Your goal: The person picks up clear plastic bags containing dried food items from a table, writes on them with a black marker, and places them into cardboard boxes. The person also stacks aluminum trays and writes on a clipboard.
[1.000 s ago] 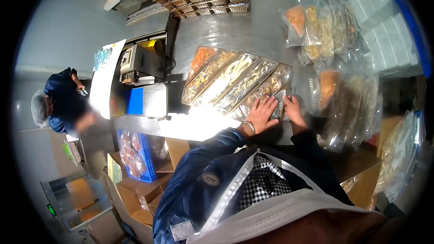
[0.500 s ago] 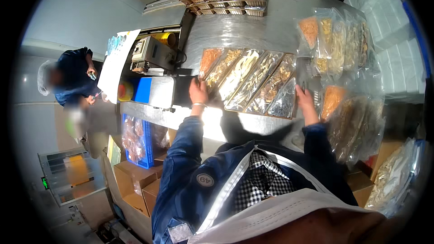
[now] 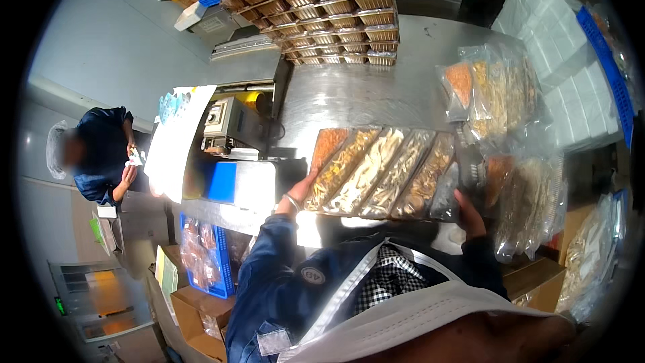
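**Sealed tray lifted, held at both ends**

My left hand [image 3: 300,191] grips the left end of the sectioned tray [image 3: 383,173], fingers curled under its edge with a bracelet at the wrist. My right hand [image 3: 467,210] is closed on the right end, thumb side up against the clear film. The tray sits between them, tilted and held above the steel tabletop [image 3: 363,94], just in front of my chest.

As I judge it, the filling is done: 5 long compartments show orange, yellow, pale and brown dried pieces under film, and the film looks sealed. Setting this tray down somewhere is what is left.

To my right, bagged packs of similar dried goods [image 3: 494,87] are piled on the tabletop, with more bags [image 3: 531,205] just beside my right hand. Farther back, stacked empty trays [image 3: 322,7] wait. To my left stands a sealing machine [image 3: 228,124], and beyond it another person in dark blue [image 3: 101,154] works apart from me.
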The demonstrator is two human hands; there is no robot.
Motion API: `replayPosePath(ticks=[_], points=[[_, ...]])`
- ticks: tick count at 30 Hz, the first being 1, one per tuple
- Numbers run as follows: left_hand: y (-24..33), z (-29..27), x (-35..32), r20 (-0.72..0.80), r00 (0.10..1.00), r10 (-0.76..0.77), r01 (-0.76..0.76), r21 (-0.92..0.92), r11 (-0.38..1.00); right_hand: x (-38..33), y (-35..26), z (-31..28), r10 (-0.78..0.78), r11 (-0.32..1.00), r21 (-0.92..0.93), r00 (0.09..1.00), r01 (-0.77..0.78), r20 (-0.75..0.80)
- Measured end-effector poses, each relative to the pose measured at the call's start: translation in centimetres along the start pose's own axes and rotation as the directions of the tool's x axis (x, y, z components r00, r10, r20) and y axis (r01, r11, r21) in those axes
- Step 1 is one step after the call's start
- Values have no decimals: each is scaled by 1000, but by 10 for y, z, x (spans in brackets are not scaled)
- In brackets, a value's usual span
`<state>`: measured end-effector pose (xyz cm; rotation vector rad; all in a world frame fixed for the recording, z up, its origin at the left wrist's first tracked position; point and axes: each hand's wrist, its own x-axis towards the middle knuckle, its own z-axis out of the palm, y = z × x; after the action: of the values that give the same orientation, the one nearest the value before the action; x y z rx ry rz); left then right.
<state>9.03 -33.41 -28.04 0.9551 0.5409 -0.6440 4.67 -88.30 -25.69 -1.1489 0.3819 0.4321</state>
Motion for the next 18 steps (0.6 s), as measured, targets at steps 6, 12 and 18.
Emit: replayPosePath(ticks=[6, 12, 18], points=[[26, 22, -52, -154, 983, 102, -67, 213, 975, -46, -23, 26, -30, 999, -15, 992, 29, -119], [138, 66, -149, 6, 841, 540, -515, 314, 798, -93, -103, 84, -468, 883, -117, 872, 455, -145], [321, 123, -237, 293, 374, 880, -926, 57, 374, -35, -332, 206, -639, 755, 237, 604, 612, 475]])
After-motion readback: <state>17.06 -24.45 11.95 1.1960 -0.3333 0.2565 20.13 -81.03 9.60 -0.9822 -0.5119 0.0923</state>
